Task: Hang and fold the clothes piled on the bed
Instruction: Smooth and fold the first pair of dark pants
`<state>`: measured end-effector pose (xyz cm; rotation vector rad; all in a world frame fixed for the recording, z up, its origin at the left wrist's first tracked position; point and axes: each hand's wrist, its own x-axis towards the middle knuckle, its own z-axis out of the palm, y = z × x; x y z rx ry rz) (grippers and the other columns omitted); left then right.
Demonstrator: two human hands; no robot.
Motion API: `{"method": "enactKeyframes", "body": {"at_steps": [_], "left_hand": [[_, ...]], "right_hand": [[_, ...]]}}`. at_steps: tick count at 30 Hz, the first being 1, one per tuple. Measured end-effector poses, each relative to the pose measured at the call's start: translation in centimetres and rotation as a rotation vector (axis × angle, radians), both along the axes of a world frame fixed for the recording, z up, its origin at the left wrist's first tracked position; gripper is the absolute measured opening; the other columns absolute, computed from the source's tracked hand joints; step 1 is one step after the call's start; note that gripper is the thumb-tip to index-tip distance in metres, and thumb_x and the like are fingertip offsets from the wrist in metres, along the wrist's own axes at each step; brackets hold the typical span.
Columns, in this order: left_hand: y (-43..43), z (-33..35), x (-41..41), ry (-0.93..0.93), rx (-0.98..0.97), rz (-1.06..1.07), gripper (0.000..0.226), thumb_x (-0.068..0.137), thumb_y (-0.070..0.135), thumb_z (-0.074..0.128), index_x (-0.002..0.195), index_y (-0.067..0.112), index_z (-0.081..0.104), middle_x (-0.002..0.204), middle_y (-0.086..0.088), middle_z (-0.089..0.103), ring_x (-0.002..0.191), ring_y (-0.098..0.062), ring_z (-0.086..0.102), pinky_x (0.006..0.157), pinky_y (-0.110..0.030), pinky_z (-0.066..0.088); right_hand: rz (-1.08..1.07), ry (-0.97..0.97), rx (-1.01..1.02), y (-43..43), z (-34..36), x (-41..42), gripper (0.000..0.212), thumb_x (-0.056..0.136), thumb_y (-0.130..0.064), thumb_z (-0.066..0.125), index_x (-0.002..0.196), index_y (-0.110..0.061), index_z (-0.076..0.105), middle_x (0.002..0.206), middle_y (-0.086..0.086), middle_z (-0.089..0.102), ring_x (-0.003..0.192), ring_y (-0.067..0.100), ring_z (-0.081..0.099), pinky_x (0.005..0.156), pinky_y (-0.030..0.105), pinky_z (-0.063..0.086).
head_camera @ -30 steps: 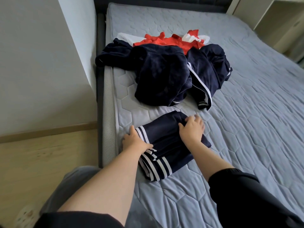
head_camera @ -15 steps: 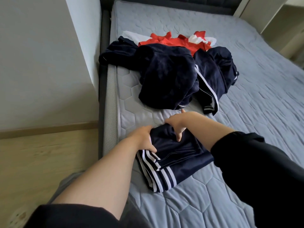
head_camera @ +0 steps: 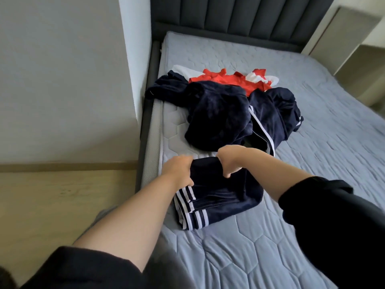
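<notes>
A folded navy garment with white stripes (head_camera: 218, 201) lies near the front left edge of the grey mattress (head_camera: 312, 142). My left hand (head_camera: 179, 170) grips its far left corner, fingers curled round the cloth. My right hand (head_camera: 229, 161) grips the far right part of the same fold, thumb pointing down. Behind it lies a pile of unfolded clothes: a dark navy plush piece (head_camera: 218, 115), a navy striped jacket (head_camera: 275, 113), and a red and white garment (head_camera: 233, 79) at the back.
A dark padded headboard (head_camera: 239, 17) stands at the far end. A white wall (head_camera: 62, 80) and wooden floor (head_camera: 52, 205) lie left of the bed frame (head_camera: 145, 122). Light cabinets (head_camera: 354, 49) stand at the right. The mattress stretches bare to the right.
Both hands went from pressing flat on the folded garment to gripping its far edge. My right hand turned over, thumb down. The view tilted up toward the headboard.
</notes>
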<state>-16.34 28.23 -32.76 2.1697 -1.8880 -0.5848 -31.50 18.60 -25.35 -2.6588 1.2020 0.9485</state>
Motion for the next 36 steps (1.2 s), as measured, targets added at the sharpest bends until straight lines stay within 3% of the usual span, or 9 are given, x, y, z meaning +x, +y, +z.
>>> {"method": "enactKeyframes", "body": {"at_steps": [2,6,9,14,21,26,29,32,36], "left_hand": [[0.4,2.6,1.6,-0.063,-0.023,0.003,0.046,0.066,0.028,0.081,0.099,0.018,0.049,0.104,-0.003,0.054,0.098,-0.026,0.056,0.071,-0.034,0.042],[2.4,7.5,6.0,-0.056,-0.138,-0.004,0.023,0.07,0.014,0.063,0.081,0.019,0.044,0.087,-0.003,0.052,0.088,-0.031,0.058,0.061,-0.035,0.043],[5.3,10.0,10.7,-0.025,-0.209,0.108,0.018,0.073,0.012,0.057,0.086,0.019,0.046,0.088,-0.002,0.059,0.083,-0.028,0.058,0.065,-0.034,0.044],[14.5,12.7,22.0,-0.261,-0.267,0.348,0.012,0.079,0.018,0.051,0.091,0.021,0.047,0.083,0.006,0.058,0.078,-0.024,0.058,0.062,-0.031,0.041],[35.2,12.2,36.4,-0.564,-0.086,0.714,0.021,0.073,0.014,0.054,0.091,0.022,0.047,0.082,0.005,0.055,0.07,-0.019,0.049,0.05,-0.027,0.026],[49.6,10.5,44.7,-0.6,0.057,0.891,0.023,0.075,0.017,0.055,0.085,0.026,0.036,0.075,0.009,0.042,0.072,-0.016,0.045,0.054,-0.028,0.029],[57.7,10.7,48.5,-0.625,0.098,0.982,0.022,0.078,0.018,0.055,0.084,0.026,0.034,0.076,0.009,0.043,0.071,-0.015,0.044,0.054,-0.027,0.028],[63.8,13.6,50.1,-0.617,0.132,1.048,0.015,0.08,0.018,0.054,0.086,0.023,0.041,0.077,0.007,0.047,0.073,-0.016,0.049,0.056,-0.027,0.031],[70.5,22.9,50.6,-0.61,0.154,1.127,0.017,0.078,0.016,0.055,0.088,0.021,0.042,0.075,0.007,0.043,0.072,-0.016,0.049,0.055,-0.027,0.031]], "right_hand": [[0.045,-0.073,-0.057,0.6,2.2,1.6,0.022,0.062,-0.024,0.076,0.077,-0.018,0.06,0.072,-0.003,0.059,0.065,0.016,0.057,0.051,0.025,0.043],[0.146,-0.179,-0.18,2.5,6.5,6.4,0.024,0.063,-0.026,0.074,0.081,-0.017,0.062,0.076,-0.002,0.06,0.066,0.019,0.058,0.048,0.024,0.038],[0.26,-0.256,-0.25,4.8,9.4,12.5,0.021,0.064,-0.029,0.07,0.076,-0.018,0.057,0.071,-0.002,0.056,0.061,0.019,0.055,0.046,0.023,0.036],[0.515,-0.379,-0.268,11.9,11.8,25.8,0.018,0.068,-0.027,0.062,0.084,-0.022,0.054,0.074,-0.003,0.056,0.065,0.021,0.055,0.047,0.024,0.032],[0.847,-0.56,-0.181,28.5,7.9,45.1,0.024,0.078,-0.02,0.056,0.092,-0.021,0.036,0.072,-0.005,0.044,0.069,0.023,0.049,0.054,0.03,0.033],[1.093,-0.585,-0.116,41.4,5.1,56.7,0.03,0.079,-0.015,0.059,0.102,-0.017,0.04,0.078,-0.002,0.05,0.067,0.024,0.054,0.06,0.033,0.048],[1.241,-0.61,-0.065,49.1,4.8,62.2,0.035,0.074,-0.012,0.062,0.102,-0.014,0.041,0.081,0.0,0.054,0.064,0.022,0.05,0.055,0.031,0.04],[1.345,-0.63,-0.073,54.9,7.3,65.1,0.033,0.075,-0.013,0.062,0.102,-0.013,0.042,0.078,-0.001,0.047,0.064,0.021,0.046,0.053,0.03,0.03],[1.451,-0.657,-0.096,61.5,16.7,67.5,0.027,0.079,-0.014,0.06,0.099,-0.014,0.041,0.08,-0.001,0.049,0.067,0.02,0.047,0.057,0.031,0.033]]}}
